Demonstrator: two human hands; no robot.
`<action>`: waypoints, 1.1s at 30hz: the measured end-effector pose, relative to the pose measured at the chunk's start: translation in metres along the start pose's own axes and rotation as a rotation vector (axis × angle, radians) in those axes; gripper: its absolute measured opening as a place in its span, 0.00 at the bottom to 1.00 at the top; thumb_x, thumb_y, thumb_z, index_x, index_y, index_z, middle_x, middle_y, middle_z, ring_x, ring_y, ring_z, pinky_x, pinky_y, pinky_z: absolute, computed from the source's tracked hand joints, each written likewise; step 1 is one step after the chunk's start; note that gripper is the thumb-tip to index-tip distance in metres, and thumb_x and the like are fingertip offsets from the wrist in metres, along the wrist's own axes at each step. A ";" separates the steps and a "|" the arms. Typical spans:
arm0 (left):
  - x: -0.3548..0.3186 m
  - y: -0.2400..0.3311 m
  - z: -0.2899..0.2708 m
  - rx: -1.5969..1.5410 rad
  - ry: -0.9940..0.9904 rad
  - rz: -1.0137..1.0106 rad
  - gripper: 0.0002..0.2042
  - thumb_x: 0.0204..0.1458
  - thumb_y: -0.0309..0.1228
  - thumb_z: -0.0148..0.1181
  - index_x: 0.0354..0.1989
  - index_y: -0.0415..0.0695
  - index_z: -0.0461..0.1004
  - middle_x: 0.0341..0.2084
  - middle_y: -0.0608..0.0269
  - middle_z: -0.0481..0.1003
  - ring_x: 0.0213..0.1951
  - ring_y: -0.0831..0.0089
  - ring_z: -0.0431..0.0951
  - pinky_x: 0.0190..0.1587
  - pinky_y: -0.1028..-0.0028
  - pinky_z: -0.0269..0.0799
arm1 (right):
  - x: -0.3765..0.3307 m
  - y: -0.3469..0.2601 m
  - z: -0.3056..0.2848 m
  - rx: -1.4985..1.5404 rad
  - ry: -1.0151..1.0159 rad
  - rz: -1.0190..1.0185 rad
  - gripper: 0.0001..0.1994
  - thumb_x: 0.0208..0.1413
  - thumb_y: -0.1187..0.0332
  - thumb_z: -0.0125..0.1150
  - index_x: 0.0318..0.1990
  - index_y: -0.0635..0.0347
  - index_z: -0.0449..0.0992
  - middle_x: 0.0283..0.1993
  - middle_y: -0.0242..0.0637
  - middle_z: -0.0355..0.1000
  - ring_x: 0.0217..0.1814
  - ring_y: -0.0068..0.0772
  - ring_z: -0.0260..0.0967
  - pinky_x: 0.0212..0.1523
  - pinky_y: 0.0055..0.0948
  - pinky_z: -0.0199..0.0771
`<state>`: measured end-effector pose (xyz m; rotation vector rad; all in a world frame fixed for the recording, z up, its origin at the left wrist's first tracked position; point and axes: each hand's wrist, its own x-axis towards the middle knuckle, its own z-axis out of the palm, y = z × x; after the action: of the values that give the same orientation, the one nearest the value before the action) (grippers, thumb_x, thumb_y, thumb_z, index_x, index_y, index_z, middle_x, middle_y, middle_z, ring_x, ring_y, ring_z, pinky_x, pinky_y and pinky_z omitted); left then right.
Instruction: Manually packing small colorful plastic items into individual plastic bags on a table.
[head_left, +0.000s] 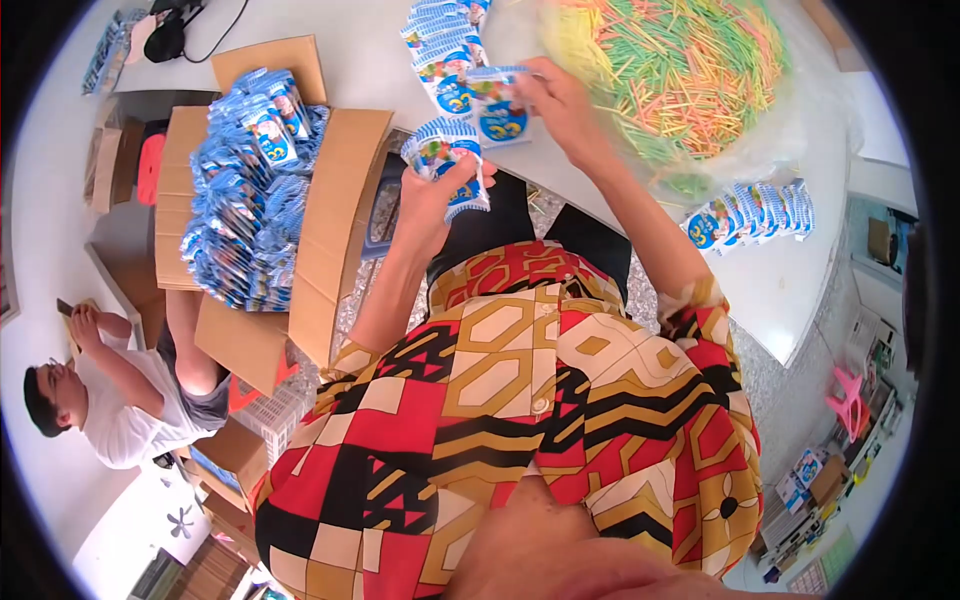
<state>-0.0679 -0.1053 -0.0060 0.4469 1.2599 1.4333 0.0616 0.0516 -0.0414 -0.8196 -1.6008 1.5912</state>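
My left hand [432, 200] is closed around a small stack of blue-and-white packets [430, 148] near the table's front edge, its thumb lying across the top one. A little farther off and to the right, my right hand [562, 100] pinches a single blue-and-white packet [500, 122] by its upper right corner. That packet's left side is close to an overlapping row of similar packets [438, 48] on the table; I cannot tell whether they touch. Right of my right hand lies a heap of thin green, yellow and pink sticks [690, 75] on clear plastic [815, 105].
An open cardboard box [338, 215] full of packets [245, 200] stands to my left. Another row of packets [752, 214] lies on the white table [785, 300] at the right. A seated person [130, 400] is at the far left. A black object with a cable [168, 38] lies at the far left.
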 end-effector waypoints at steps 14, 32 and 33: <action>0.073 -0.022 -0.012 0.070 0.266 0.319 0.08 0.50 0.26 0.58 0.36 0.37 0.74 0.26 0.64 0.76 0.27 0.78 0.75 0.30 0.77 0.70 | 0.034 0.015 0.029 -0.596 0.146 -0.404 0.14 0.52 0.69 0.60 0.46 0.58 0.70 0.36 0.35 0.70 0.28 0.25 0.67 0.29 0.26 0.68; 0.123 0.003 0.000 0.083 0.319 0.298 0.07 0.48 0.25 0.59 0.35 0.37 0.74 0.26 0.63 0.77 0.27 0.77 0.76 0.30 0.76 0.70 | 0.038 0.020 0.019 -0.528 -0.060 -0.233 0.13 0.50 0.75 0.57 0.45 0.60 0.68 0.29 0.39 0.72 0.30 0.34 0.73 0.31 0.31 0.71; 0.113 0.008 0.013 0.058 0.246 0.289 0.07 0.49 0.25 0.59 0.36 0.37 0.74 0.27 0.63 0.77 0.27 0.77 0.76 0.30 0.76 0.71 | 0.032 0.014 0.010 -0.535 -0.032 -0.210 0.13 0.50 0.75 0.57 0.45 0.60 0.68 0.29 0.39 0.72 0.30 0.34 0.73 0.31 0.31 0.71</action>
<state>-0.0961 0.0008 -0.0354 0.5199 1.4817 1.7396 0.0355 0.0742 -0.0533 -0.8595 -2.0992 1.0421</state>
